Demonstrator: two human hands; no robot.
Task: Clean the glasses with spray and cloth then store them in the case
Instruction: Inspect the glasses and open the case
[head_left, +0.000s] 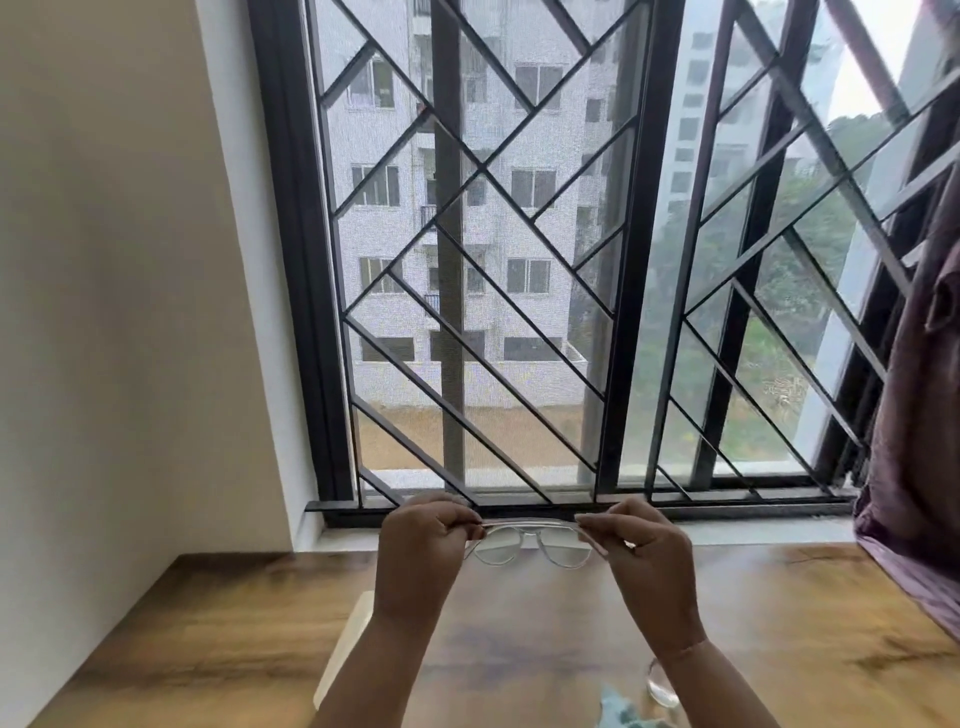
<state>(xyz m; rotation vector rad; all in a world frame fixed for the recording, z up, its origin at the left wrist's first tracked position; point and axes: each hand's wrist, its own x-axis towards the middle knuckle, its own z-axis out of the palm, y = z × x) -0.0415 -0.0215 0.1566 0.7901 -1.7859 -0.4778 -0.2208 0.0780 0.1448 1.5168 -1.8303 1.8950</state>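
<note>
The glasses (530, 543) hang at lower centre of the frame above the counter (218, 639), between the left hand (423, 545) and right hand (647, 556), with the window (519, 260) behind, a curtain (914, 415) at right, and a cloth (621, 712) and bottle (662, 683) at the bottom edge.

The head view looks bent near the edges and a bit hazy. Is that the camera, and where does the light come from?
Head view: wide-angle lens bows the window grille; daylight backlights the glasses held by left hand and right hand; image soft overall.
</note>
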